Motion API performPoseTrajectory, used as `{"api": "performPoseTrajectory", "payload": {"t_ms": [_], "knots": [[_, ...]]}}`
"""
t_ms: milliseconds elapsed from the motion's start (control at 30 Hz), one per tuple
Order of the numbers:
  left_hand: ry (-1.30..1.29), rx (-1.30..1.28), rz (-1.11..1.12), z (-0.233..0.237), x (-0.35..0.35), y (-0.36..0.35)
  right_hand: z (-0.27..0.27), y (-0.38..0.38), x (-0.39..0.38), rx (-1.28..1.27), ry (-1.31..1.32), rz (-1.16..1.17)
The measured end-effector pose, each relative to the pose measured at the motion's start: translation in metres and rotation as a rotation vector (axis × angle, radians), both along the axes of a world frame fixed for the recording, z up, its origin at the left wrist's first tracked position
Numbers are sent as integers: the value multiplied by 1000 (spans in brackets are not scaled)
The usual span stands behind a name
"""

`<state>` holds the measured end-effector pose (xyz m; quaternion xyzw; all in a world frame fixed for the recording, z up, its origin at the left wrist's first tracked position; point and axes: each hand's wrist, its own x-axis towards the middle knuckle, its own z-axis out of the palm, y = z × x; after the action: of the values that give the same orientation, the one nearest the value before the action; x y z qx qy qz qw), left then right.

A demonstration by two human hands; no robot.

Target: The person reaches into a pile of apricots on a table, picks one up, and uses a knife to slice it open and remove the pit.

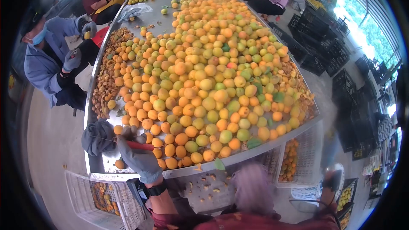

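My left hand [140, 157], in a grey glove, reaches over the near left corner of the metal table [238, 158]. Its fingers are closed on a red-handled tool [140, 145]; the tool's working end cannot be made out. A bunched dark grey cloth [99, 137] lies just left of the fingers, with a single orange apricot [118, 129] between them. Loose apricots [204, 85], orange to green, cover much of the table. At the lower right my right hand [338, 173] is smeared and partly cut by glare, so its fingers do not show. A blurred purplish shape [255, 189] lies before my body.
White crates [123, 202] holding fruit stand below the table's left corner and right side [313, 153]. Apricot stones [106, 85] line the left edge. A co-worker in blue [47, 66] sits at left; others sit farther back. Black crates [336, 55] stack at right.
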<state>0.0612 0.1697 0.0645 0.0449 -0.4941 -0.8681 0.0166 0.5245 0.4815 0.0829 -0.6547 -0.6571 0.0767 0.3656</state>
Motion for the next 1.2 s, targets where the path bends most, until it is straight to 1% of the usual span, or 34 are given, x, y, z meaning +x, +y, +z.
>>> {"api": "performPoseTrajectory", "payload": {"t_ms": [33, 100, 133, 167, 233, 300, 367, 433, 467, 500, 533, 600, 667, 733, 800, 833, 900, 933, 967, 1000, 1033, 1067, 1100, 1133, 1167, 1200], "knots": [[-2, 23, -29, 0, 2, -3, 6, -18, 0, -118, -277, 123], [7, 93, -73, 0, 8, -6, -12, -23, 18, -241, -547, 246], [8, 89, -73, 1, 12, -8, -47, 1, 44, -113, -461, 278], [16, 49, -52, 1, 14, -11, -66, 10, 57, 11, -372, 307], [33, -30, -48, 7, 24, -16, -59, 18, 38, 28, -232, 382], [67, -37, -29, 4, 31, -17, -32, 12, -11, 41, -230, 385], [97, -79, -8, 14, 39, -15, -1, 0, -66, 92, -169, 549], [110, -100, -6, 5, 33, -23, 4, -7, -107, 44, -28, 644], [119, -132, -6, 2, 29, -26, 1, -2, -123, 70, -15, 719], [84, -110, 4, 5, 28, -26, -2, 1, -141, 95, 0, 795], [93, -107, 15, 9, 28, -26, 1, 2, -162, 89, 10, 823], [27, -109, -23, 12, 30, -26, 8, 2, -203, 83, 20, 850], [61, -125, -23, 6, 26, -26, 8, 10, -244, 110, 59, 983], [72, -116, 5, 1, 22, -25, -9, 34, -286, 160, 17, 1061], [62, -140, -15, -5, 21, -29, -14, 43, -329, 152, 48, 1127], [91, -281, 41, -11, 19, -29, -22, 51, -352, 151, 23, 1134], [100, -357, 46, -11, 16, -29, -33, 61, -394, 152, 1, 1142], [104, -394, 49, -11, 14, -29, -35, 64, -412, 174, -123, 1174], [130, -337, 30, -15, 11, -31, -38, 64, -426, 195, -249, 1204], [155, -279, 12, -17, 9, -31, -38, 57, -434, 195, -249, 1205], [144, -250, 77, -14, 7, -27, -39, 49, -439, -27, -394, 1141], [145, -252, 74, -10, 5, -25, -39, 45, -442, -249, -533, 1062], [110, -202, 46, -5, 4, -24, -47, 56, -442, -246, -597, 1144], [72, -150, 23, 1, 4, -22, -48, 56, -434, -244, -602, 1146], [50, -161, 69, 10, 6, -14, -53, 49, -420, -80, -680, 1158], [48, -160, 66, 10, 4, -13, -57, 43, -409, 83, -754, 1161]]}}
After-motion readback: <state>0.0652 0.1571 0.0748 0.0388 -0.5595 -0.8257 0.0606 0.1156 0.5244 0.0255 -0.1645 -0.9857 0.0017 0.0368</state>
